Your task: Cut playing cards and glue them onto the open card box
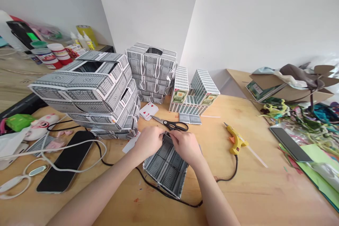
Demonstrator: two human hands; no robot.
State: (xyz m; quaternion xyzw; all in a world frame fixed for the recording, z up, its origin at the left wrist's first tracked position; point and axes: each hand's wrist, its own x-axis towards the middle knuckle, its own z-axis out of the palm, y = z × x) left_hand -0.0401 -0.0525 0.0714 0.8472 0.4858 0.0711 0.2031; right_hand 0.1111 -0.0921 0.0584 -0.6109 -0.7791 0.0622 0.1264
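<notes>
A shallow tray-like piece made of grey-patterned playing cards [168, 164] lies on the table before me. My left hand [148, 141] pinches its far edge, fingers closed. Close beside it, my right hand [186, 146] pinches the same edge with its fingers pressed together. The fingertips nearly meet, and whatever small part lies between them is hidden. Just beyond my hands rest black-handled scissors [174, 125], partly opened. A small pile of playing cards [148, 110] sits by the blades, the two of hearts face up.
Stacked card-built boxes [79, 88] stand at left, with another card stack [152, 72] behind. Card packs [181, 91] form a block by the wall. A yellow glue gun [235, 139] lies right, its black cable [185, 203] crossing under the piece. A phone [66, 162] lies left.
</notes>
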